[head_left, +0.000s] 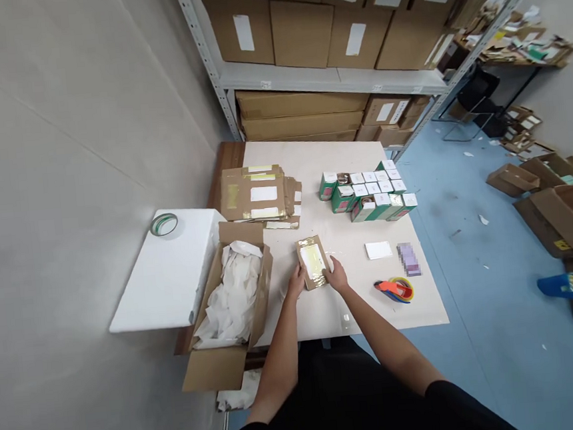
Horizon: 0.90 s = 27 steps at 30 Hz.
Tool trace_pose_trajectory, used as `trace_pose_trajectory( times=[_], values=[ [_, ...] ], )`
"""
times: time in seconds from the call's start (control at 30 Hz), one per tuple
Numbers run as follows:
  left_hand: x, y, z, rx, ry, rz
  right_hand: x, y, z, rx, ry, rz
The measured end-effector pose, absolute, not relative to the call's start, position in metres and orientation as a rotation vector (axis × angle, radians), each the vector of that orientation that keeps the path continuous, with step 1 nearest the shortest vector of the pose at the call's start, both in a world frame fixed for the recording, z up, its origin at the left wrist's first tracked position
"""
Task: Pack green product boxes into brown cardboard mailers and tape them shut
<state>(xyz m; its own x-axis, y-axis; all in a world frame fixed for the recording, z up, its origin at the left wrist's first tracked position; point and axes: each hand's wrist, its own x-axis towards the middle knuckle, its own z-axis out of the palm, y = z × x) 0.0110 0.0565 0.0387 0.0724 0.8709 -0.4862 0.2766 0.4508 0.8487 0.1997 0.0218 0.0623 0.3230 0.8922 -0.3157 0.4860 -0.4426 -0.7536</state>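
Observation:
A small brown cardboard box (313, 261) with a pale label and shiny clear tape lies between my hands over the table (325, 315). My left hand (297, 280) grips its lower left edge, fingers closed against the side. At the opposite edge my right hand (336, 275) is closed on the lower right corner. To the right of it are a white card-like stack (378, 250), a pixelated purple item (409, 259) and an orange tape dispenser (394, 290) beside a yellow and blue ring. Flattened cardboard pieces (254, 194) are stacked beyond my left hand.
Green and white small boxes (365, 191) stand grouped at the back right. An open carton of white tissue paper (236, 293) is at the left, beside a white box (171, 272) bearing a tape roll (163, 224). Metal shelving (314, 75) with cartons rises behind the table.

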Motion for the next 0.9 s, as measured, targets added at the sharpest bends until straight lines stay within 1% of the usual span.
trace_pose_trajectory(
  times=[0.1, 0.27, 0.37, 0.6, 0.77, 0.9],
  values=[
    [0.018, 0.042, 0.046, 1.006, 1.365, 0.601, 0.195, 0.020, 0.053, -1.948, -1.197, 1.231],
    [0.034, 0.037, 0.067, 0.893, 1.282, 0.701, 0.203, 0.020, 0.057, -1.846, -1.067, 1.272],
    [0.039, 0.036, 0.083, 0.869, 1.251, 0.772, 0.210, 0.024, 0.074, -1.712, -1.011, 1.308],
    [0.056, 0.023, 0.124, 1.014, 1.439, 1.019, 0.232, 0.035, 0.136, -1.516, -1.140, 1.362],
    [0.076, -0.009, 0.153, 0.966, 1.508, 1.109, 0.256, 0.023, 0.168, -1.332, -1.255, 1.432],
    [0.084, -0.047, 0.171, 0.944, 1.405, 1.264, 0.275, 0.008, 0.181, -1.151, -1.268, 1.568]
  ],
)
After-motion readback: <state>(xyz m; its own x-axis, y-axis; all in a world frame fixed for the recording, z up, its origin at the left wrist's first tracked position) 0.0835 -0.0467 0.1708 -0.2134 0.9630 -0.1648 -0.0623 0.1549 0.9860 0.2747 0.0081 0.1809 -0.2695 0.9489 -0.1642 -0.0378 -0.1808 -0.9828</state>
